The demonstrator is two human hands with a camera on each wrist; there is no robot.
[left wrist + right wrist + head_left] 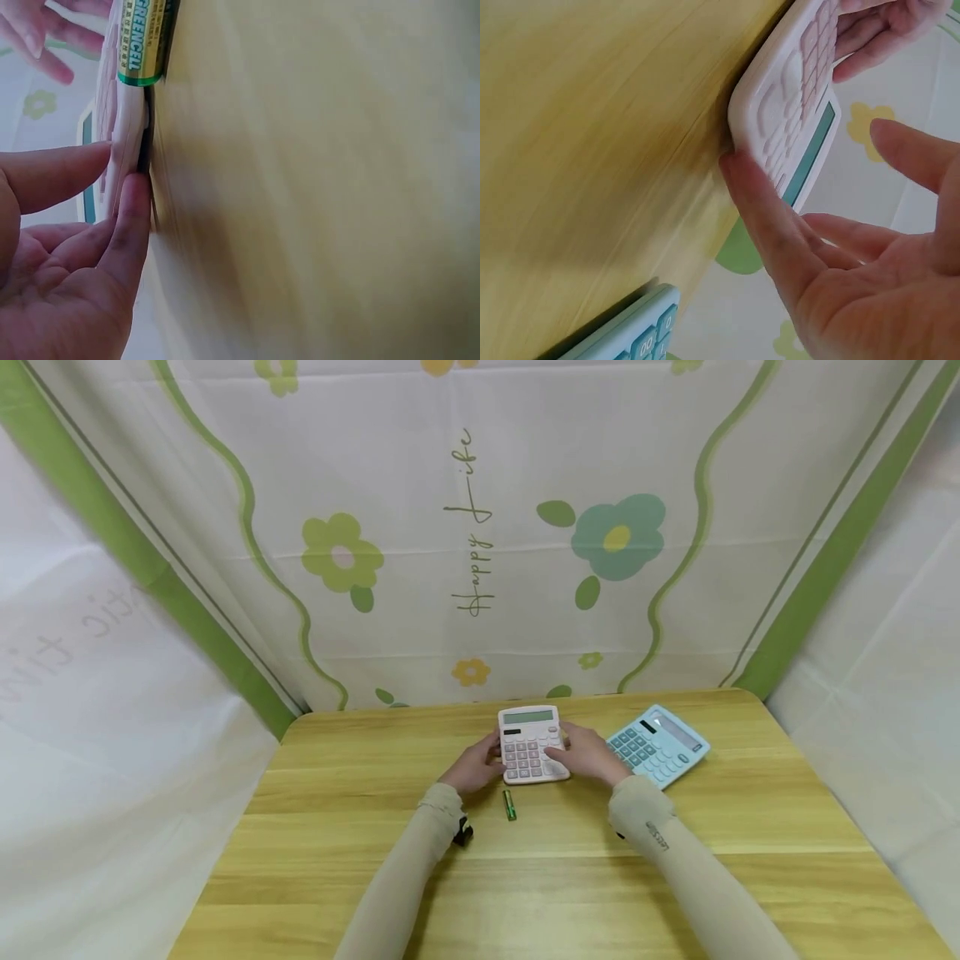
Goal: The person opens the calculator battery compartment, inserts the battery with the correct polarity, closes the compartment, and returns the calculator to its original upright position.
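Note:
A pale pink calculator (534, 745) lies face up on the table, its display at the far end. My left hand (476, 763) pinches its left edge, thumb at the side and a finger at the lower edge in the left wrist view. My right hand (591, 753) is at the right edge; in the right wrist view its fingertips (742, 169) touch the side while the thumb is raised off the keys. A green and gold battery (510, 805) with GREENCELL lettering lies just in front of the calculator. The calculator's underside is hidden.
A light blue calculator (660, 746) lies at an angle to the right, partly covered by the right hand and wrist. The wooden table (360, 852) ends at the back against a white flowered curtain (420, 618). More white cloth hangs on both sides.

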